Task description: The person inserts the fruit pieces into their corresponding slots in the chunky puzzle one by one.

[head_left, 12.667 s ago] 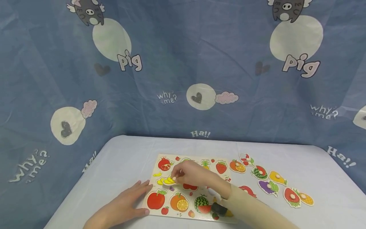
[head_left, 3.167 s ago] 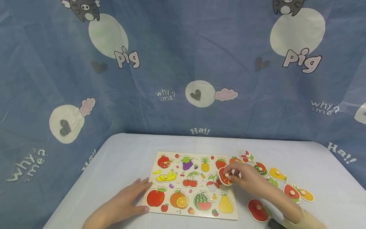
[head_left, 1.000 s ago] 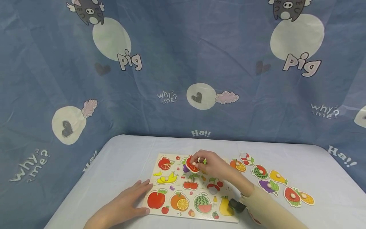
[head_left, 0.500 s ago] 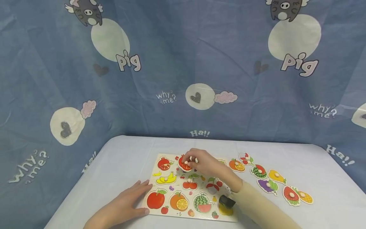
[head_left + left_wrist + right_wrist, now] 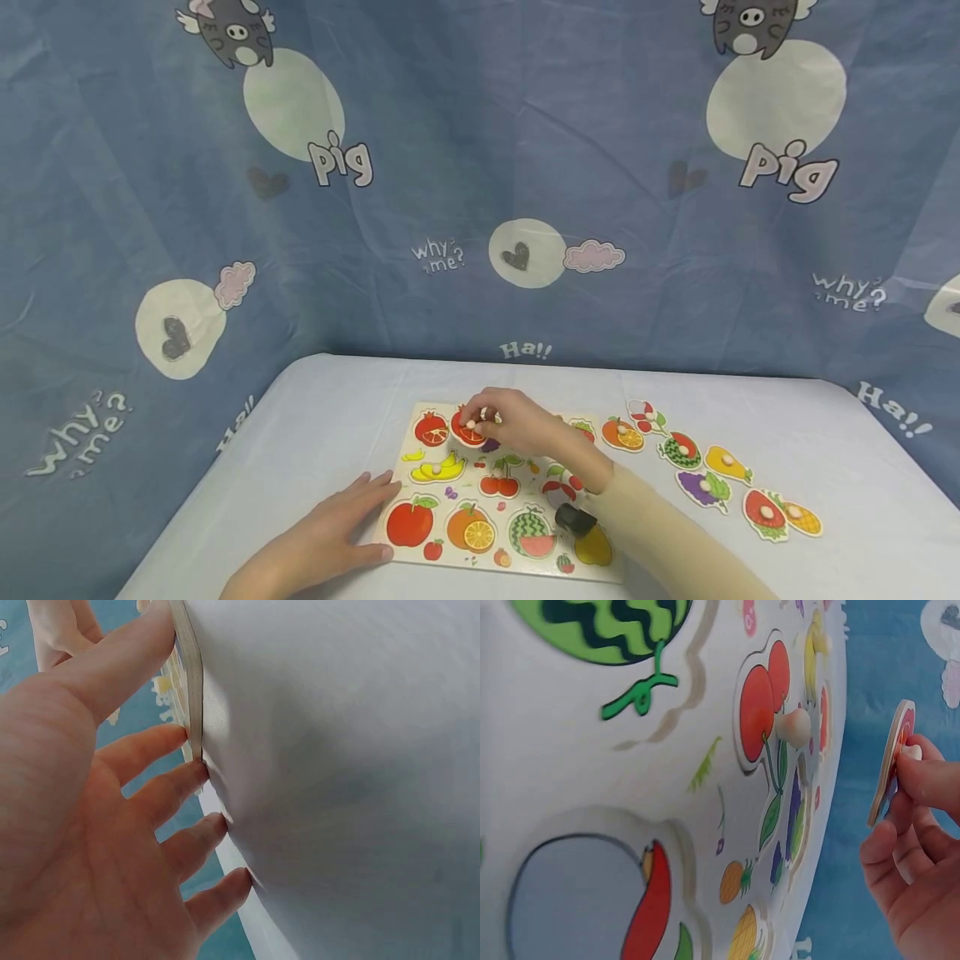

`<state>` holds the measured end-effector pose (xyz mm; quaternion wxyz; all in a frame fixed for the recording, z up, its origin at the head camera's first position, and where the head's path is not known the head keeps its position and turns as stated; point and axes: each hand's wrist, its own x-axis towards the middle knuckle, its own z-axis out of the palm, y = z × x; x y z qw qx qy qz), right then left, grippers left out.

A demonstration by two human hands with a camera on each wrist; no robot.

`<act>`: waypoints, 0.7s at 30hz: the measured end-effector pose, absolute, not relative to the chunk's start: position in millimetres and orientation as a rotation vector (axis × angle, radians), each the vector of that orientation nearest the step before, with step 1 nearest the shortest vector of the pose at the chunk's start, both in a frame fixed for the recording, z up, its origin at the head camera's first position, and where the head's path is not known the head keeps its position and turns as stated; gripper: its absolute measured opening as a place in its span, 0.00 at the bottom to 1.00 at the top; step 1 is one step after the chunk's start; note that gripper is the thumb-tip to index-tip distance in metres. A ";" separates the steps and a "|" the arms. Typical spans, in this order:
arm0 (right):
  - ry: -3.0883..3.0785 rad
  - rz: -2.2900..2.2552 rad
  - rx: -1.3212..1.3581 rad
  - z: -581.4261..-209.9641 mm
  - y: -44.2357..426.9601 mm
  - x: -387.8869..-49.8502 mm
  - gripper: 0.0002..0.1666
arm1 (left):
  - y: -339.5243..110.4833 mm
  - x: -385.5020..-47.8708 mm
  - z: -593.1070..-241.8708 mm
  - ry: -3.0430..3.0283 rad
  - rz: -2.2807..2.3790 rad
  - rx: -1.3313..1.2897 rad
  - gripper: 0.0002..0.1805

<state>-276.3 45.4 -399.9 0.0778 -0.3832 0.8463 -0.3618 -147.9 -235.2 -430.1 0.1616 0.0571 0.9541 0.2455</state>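
A wooden fruit puzzle board (image 5: 536,569) lies on the white table. My right hand (image 5: 517,421) pinches the small knob of a pomegranate puzzle piece (image 5: 458,432). In the head view that piece appears just right of the printed pomegranate (image 5: 430,429) and partly over the grapes. The right wrist view shows the piece (image 5: 891,766) tilted and raised off the board. My left hand (image 5: 330,533) rests against the board's left edge with fingers extended, its fingertips (image 5: 193,771) at the edge and on the table. Knobbed banana (image 5: 450,468) and cherry (image 5: 756,712) pieces sit in the board.
Right of the board lie loose knobbed pieces: an orange (image 5: 617,433), a watermelon (image 5: 675,454), a pear (image 5: 722,458), grapes (image 5: 693,486), a strawberry (image 5: 761,500) and others. A black wrist device (image 5: 576,521) hangs over the board's lower right. A blue printed cloth (image 5: 450,167) hangs behind.
My right hand has carried the pomegranate piece leftward from the board's right edge. The banana piece, held earlier, now lies in the board. My left hand stays in place.
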 end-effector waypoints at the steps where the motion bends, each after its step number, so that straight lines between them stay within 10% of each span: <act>1: 2.530 -1.081 -1.136 -399.9 44.2 -277.2 0.13 | -235.3 -147.9 -430.0 2.725 0.698 0.166 0.45; 21: 2.518 -1.004 -1.127 -402.9 18.0 -293.0 0.11 | -238.7 -148.2 -431.4 2.727 0.721 0.242 0.45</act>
